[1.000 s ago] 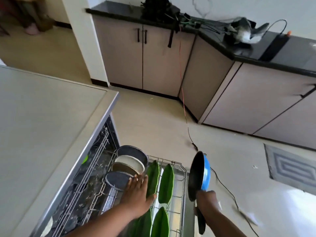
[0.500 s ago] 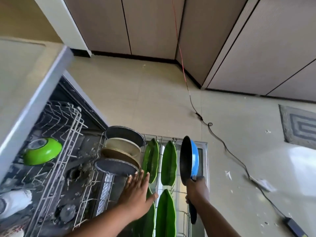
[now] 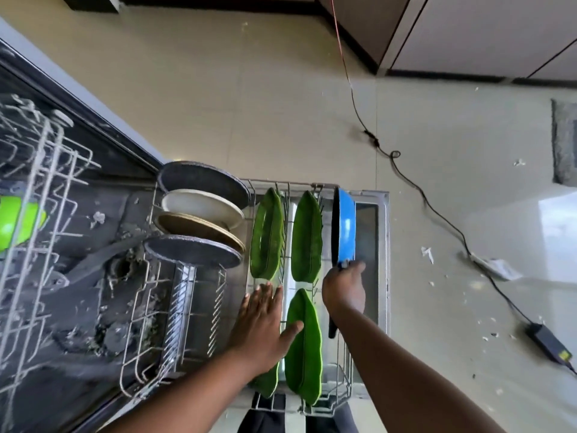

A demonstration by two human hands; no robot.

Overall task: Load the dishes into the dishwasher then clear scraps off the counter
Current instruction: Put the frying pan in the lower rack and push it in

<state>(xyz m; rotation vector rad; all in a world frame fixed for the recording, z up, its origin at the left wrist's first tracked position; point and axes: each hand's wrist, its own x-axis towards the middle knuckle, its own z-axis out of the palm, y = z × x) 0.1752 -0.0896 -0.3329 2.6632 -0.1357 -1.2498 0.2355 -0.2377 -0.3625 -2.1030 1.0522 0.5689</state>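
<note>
The dishwasher's lower wire rack (image 3: 315, 186) is pulled out over the open door. My right hand (image 3: 343, 289) grips the black handle of a blue frying pan (image 3: 345, 226), held on edge at the rack's right side. My left hand (image 3: 262, 320) hovers flat with straight fingers over the rack, its thumb against a green leaf-shaped plate (image 3: 304, 345). Two more green leaf plates (image 3: 267, 232) stand upright beyond it. Several round plates (image 3: 199, 220), dark, white and tan, lean in a row to the left.
The upper wire rack (image 3: 46, 170) at left holds a lime green bowl (image 3: 17, 223). The tub floor is dirty with debris. A black cable (image 3: 437, 214) with a power brick (image 3: 549, 342) and paper scraps lie on the tiled floor at right. Cabinets line the far wall.
The view has tilted down onto the dishwasher. My right hand has lowered the blue pan toward the right edge of the lower rack. My left hand stays flat over the rack.
</note>
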